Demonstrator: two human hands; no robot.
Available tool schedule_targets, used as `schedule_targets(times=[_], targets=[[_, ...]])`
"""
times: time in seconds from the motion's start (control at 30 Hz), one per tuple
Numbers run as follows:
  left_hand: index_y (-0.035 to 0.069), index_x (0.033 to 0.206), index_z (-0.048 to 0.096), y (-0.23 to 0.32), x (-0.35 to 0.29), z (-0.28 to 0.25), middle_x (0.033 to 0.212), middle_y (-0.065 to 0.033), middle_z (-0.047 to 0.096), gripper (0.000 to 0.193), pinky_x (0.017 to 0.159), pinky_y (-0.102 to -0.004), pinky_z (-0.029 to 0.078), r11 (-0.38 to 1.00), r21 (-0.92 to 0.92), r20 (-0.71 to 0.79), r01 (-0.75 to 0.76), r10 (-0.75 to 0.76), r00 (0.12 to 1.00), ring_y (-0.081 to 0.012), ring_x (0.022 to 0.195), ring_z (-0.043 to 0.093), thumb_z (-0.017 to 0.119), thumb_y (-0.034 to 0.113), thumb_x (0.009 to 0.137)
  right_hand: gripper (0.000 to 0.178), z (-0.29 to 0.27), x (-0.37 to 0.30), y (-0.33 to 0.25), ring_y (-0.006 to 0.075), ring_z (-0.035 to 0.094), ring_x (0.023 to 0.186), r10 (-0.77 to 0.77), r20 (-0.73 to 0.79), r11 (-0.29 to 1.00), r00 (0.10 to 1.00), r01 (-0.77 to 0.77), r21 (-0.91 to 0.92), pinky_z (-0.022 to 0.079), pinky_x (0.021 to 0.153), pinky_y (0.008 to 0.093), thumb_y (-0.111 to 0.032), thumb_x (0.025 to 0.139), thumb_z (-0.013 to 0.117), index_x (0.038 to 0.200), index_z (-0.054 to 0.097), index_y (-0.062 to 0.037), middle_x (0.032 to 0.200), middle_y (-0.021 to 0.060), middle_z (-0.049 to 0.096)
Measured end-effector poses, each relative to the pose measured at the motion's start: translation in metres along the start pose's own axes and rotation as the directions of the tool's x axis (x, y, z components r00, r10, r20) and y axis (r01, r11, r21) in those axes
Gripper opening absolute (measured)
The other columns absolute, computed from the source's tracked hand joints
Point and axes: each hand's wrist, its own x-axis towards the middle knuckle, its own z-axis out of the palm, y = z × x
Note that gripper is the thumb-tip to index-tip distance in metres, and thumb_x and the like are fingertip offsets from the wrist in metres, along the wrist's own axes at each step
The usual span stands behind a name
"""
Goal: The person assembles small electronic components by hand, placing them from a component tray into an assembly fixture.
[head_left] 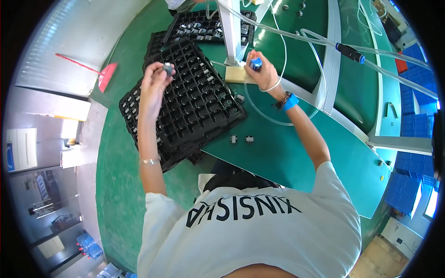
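Observation:
My left hand (154,83) is raised over the left side of a black compartment tray (197,95). Its fingertips pinch a small dark grey metal part (168,69). To the right, my right hand (265,75) is wrapped round a small blue tool with an orange tip (256,62); its exact kind is hard to make out. Just left of that hand lies a pale yellow block (235,74) on the green table. In several pockets of the tray sit small metal parts, and other pockets show bare black plastic.
Two small metal parts (241,139) lie on the green table (278,155). A white post (231,34) stands beyond the block, with clear hoses (320,41) looping around it. Another filled black tray (199,28) lies farther off. A red dustpan (107,76) stands on the left floor.

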Motion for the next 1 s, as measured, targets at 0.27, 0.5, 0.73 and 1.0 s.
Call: schedule_targets(times=[0.27,0.5,0.73,1.0], targets=[[0.005,0.111,0.045,-0.002,-0.092,0.039,0.098,-0.0048,0.056,0.029,0.077,-0.0223,0.043,0.905,-0.394,0.166,0.160,-0.101,0.981,-0.0105,0.087,0.054,0.056,0.011,0.085,0.033,-0.048,0.055,0.091,0.0360,0.060,0.070,0.104,-0.370,0.924,0.923,-0.228,-0.308,0.049,0.058,0.0386,-0.033,0.077,0.060,0.099,0.058,-0.0084,0.078,0.0192,0.061],[0.002,0.102,0.052,-0.012,-0.104,0.077,0.095,-0.0052,0.058,0.027,0.083,-0.0257,0.043,0.929,-0.360,0.080,0.090,-0.065,0.995,-0.0124,0.090,0.055,0.058,-0.005,0.077,0.036,-0.064,0.057,0.101,0.0341,0.060,0.074,0.144,-0.347,0.854,0.927,-0.293,-0.429,0.049,0.059,0.0395,-0.035,0.078,0.057,0.106,0.057,-0.0114,0.087,0.0180,0.062],[-0.001,0.097,0.055,-0.006,-0.102,0.100,0.092,-0.0048,0.057,0.028,0.081,-0.0252,0.045,0.966,-0.244,0.109,-0.086,0.115,0.987,-0.0132,0.087,0.058,0.061,-0.012,0.072,0.018,-0.045,0.004,-0.018,0.0102,0.052,0.069,0.273,0.239,0.421,0.932,-0.339,0.842,0.043,0.064,0.0201,-0.017,0.081,0.056,0.095,0.051,-0.0050,0.083,-0.0007,0.051],[-0.002,0.094,0.055,-0.006,-0.101,0.108,0.093,-0.0051,0.053,0.027,0.079,-0.0249,0.048,0.973,-0.224,0.192,-0.054,0.098,0.976,-0.0137,0.086,0.057,0.060,-0.015,0.071,0.038,-0.058,-0.044,-0.109,0.0087,0.056,0.079,0.183,0.786,0.106,0.591,-0.807,0.581,0.045,0.067,0.0209,-0.034,0.083,0.053,0.107,0.050,-0.0044,0.094,0.0038,0.057]])
